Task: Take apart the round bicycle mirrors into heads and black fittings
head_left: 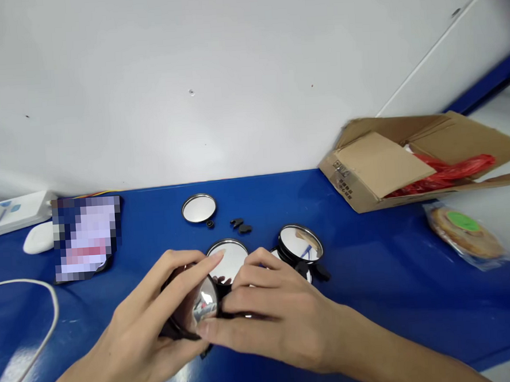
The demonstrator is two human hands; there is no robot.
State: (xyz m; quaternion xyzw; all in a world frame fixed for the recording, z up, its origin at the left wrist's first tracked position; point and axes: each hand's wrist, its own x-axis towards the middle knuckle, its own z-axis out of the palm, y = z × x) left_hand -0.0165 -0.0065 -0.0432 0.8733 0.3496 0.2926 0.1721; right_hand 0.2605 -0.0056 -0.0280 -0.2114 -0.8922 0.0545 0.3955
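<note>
A round convex mirror with a black rim is tilted in my left hand, whose fingers are closed around its edge. My right hand grips the same mirror's right side, thumb on its lower rim. Its curled fingers hide a dark part there. Just behind my hands lies another round mirror, partly covered by fingers. To the right, a black-rimmed mirror rests on top of another, partly hidden by my right hand. Farther back are a single mirror and small black clip-like pieces.
The blue table meets a white wall. At the right stand an open cardboard box holding red plastic and a bagged round item with a green label. A blurred-out phone, white mouse-like object and white cable lie left.
</note>
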